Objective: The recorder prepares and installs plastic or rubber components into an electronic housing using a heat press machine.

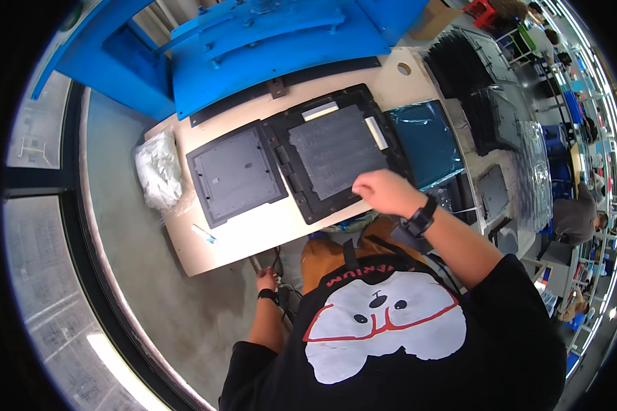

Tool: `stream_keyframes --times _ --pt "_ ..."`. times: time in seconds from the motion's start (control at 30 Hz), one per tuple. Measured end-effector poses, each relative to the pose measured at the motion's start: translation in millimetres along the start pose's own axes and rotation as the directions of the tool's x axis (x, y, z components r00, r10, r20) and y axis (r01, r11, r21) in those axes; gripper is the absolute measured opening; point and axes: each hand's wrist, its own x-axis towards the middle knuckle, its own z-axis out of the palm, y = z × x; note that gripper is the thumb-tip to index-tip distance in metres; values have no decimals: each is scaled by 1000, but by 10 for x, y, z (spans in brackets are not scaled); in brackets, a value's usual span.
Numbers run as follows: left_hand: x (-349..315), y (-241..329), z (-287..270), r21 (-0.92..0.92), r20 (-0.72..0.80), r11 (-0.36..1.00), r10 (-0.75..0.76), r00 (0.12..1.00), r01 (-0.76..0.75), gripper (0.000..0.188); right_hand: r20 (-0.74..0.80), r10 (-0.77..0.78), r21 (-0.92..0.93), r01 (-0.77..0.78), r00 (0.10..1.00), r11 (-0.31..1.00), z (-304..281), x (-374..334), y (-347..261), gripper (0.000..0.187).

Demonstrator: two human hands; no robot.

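Note:
My right hand (389, 193) is over the near right part of a black hinged fixture (308, 205). Its fingers are curled together, and whatever they may hold is hidden. Inside the fixture lies a dark grey, streaked rectangular sheet (339, 151). Pale strips sit along the sheet's far edge (320, 111) and right edge (376, 133). To the left, joined by hinges, a grey flat panel (236, 175) rests on the table. My left hand (267, 279) is low, below the table's front edge, beside a metal bar and cables. Its fingers look closed; what they grip cannot be made out.
A blue press frame (274, 61) stands over the far side of the wooden table (253, 243). A white plastic bag (159, 170) and a small tube (203, 233) lie left. Film-wrapped blue sheets (428, 144) and stacked black panels (459, 65) are right. Other people work farther right.

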Motion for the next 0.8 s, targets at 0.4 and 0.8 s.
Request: stream_keyframes --times 0.4,0.8 --pt "-2058 1522 1185 598 482 431 479 733 -675 25 81 260 218 -271 962 938 -688 1036 1650 64" --pt "-2788 2373 3160 727 531 -243 793 300 -642 61 35 99 247 -105 994 963 -795 818 1814 46"
